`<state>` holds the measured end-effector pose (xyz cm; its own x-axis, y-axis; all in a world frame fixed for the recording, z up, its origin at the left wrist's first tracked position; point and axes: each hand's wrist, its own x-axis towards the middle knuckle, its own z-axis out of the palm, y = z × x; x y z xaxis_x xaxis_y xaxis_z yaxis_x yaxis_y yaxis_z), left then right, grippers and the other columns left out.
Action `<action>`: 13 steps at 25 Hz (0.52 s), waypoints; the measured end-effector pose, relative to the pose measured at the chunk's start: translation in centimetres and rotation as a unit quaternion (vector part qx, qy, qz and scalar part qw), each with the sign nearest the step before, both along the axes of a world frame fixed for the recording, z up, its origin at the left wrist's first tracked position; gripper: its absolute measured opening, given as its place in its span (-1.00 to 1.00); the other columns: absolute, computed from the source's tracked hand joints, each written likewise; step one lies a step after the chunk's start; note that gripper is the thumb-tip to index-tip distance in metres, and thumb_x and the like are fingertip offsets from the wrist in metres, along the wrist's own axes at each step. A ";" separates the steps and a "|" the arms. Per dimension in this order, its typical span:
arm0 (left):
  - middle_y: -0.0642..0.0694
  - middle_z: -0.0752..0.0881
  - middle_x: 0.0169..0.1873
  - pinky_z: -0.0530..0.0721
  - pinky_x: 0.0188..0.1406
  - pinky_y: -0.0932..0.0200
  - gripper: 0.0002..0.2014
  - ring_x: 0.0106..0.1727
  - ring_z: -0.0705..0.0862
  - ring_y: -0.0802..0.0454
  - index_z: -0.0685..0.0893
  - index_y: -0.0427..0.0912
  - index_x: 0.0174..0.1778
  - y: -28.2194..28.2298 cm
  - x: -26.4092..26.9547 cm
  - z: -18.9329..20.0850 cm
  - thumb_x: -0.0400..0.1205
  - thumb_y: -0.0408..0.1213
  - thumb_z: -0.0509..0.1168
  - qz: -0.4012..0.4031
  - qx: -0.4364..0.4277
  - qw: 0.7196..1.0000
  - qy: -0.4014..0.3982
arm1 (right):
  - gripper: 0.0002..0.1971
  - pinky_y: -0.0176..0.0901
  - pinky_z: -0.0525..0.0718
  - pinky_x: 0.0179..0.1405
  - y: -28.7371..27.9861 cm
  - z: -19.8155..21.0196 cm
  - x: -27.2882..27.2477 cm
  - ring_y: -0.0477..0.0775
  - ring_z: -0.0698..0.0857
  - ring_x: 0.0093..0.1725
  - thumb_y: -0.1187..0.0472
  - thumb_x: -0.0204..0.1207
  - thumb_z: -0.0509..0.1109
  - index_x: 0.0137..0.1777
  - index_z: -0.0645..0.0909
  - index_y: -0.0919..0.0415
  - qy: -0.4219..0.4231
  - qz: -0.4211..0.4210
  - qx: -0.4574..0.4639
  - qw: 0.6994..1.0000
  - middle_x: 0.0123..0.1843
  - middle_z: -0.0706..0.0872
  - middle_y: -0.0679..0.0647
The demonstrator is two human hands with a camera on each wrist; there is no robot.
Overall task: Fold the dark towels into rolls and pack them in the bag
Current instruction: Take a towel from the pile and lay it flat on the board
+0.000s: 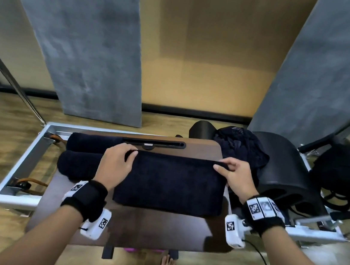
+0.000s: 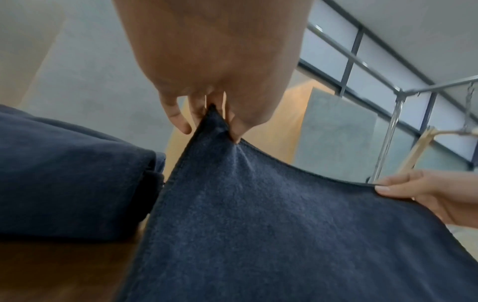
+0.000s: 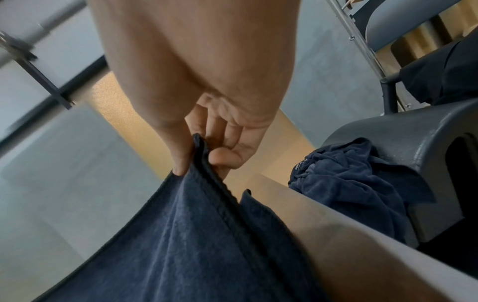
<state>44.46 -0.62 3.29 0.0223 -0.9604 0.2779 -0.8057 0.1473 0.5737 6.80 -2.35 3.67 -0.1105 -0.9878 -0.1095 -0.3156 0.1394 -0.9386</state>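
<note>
Dark towel (image 1: 170, 182) folded flat at ctr of brown table (image 1: 134, 223). L hand (image 1: 118, 163) pinches far corner at 10 o'clock, R hand (image 1: 234, 175) pinches far corner at 2 o'clock. Two rolled towels (image 1: 83, 153) at 9 o'clock, touching. Loose towel pile (image 1: 241, 147) at 1 o'clock. Black bag (image 1: 344, 171) at 3 o'clock.
</note>
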 end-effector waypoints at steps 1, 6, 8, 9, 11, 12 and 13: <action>-0.07 0.79 0.13 0.67 0.30 -0.14 -0.79 0.23 0.73 -0.12 0.80 -0.20 0.29 -1.3 -0.3 -0.1 0.79 -0.27 0.37 0.001 0.024 0.999 -0.031 | -0.84 -0.12 0.74 -0.34 -1.4 -0.3 -0.1 0.10 0.80 -0.17 0.33 0.54 0.64 0.08 0.81 0.29 0.031 -0.009 0.006 0.999 -0.07 0.88 0.23; -0.10 0.69 0.26 0.62 0.27 -0.18 -0.70 0.31 0.65 -0.14 0.73 -0.23 0.42 -2.5 -3.6 -1.3 0.81 -0.22 0.33 -0.010 0.051 0.993 -0.104 | -0.82 -0.07 0.79 0.07 -3.9 -2.8 -0.1 -0.02 0.81 -0.05 0.38 0.55 0.58 0.06 0.86 0.12 0.150 -0.026 -0.048 0.987 -0.08 0.87 -0.04; -0.02 0.72 0.10 0.63 0.17 -0.14 -0.79 0.19 0.68 -0.08 0.79 -0.17 0.24 -1.0 -6.0 -2.4 0.82 -0.18 0.31 -0.070 0.061 0.991 -0.095 | -0.76 -0.18 0.75 -0.01 -3.5 -3.9 0.7 -0.17 0.81 -0.12 0.43 0.54 0.56 -0.11 0.87 0.03 0.150 0.033 -0.054 0.987 -0.20 0.88 -0.13; 0.03 0.71 0.03 0.63 0.14 -0.11 -0.81 0.14 0.67 -0.03 0.79 -0.12 0.16 0.0 -7.2 -3.0 0.83 -0.15 0.29 -0.104 0.078 0.988 -0.082 | -0.73 -0.19 0.76 0.00 -3.3 -4.2 1.1 -0.20 0.82 -0.12 0.45 0.54 0.55 -0.14 0.88 0.02 0.156 0.067 -0.049 0.984 -0.22 0.88 -0.14; 0.11 0.66 -0.02 0.61 0.10 -0.03 -0.76 0.09 0.63 0.06 0.76 -0.04 0.09 1.8 -9.2 -4.1 0.85 -0.04 0.23 -0.159 0.117 0.977 -0.076 | -0.75 -0.16 0.78 0.11 -2.8 -4.7 1.5 -0.17 0.82 -0.06 0.47 0.56 0.50 -0.08 0.89 0.10 0.191 0.120 -0.042 0.973 -0.17 0.89 -0.10; 0.14 0.64 0.00 0.59 0.10 0.01 -0.72 0.11 0.62 0.09 0.75 -0.01 0.12 2.5 -9.9 -4.8 0.86 0.03 0.18 -0.171 0.128 0.972 -0.096 | -0.77 -0.14 0.77 0.17 -2.6 -4.8 1.5 -0.11 0.82 -0.01 0.46 0.58 0.47 -0.03 0.88 0.14 0.219 0.135 -0.037 0.966 -0.11 0.88 -0.08; 0.17 0.63 0.04 0.57 0.12 0.04 -0.68 0.15 0.61 0.12 0.73 0.02 0.16 3.0 -10.3 -5.4 0.87 0.08 0.13 -0.169 0.131 0.969 -0.123 | -0.78 -0.12 0.75 0.22 -2.2 -4.7 1.3 -0.06 0.80 0.03 0.45 0.60 0.44 0.01 0.87 0.16 0.250 0.145 -0.033 0.957 -0.05 0.87 -0.04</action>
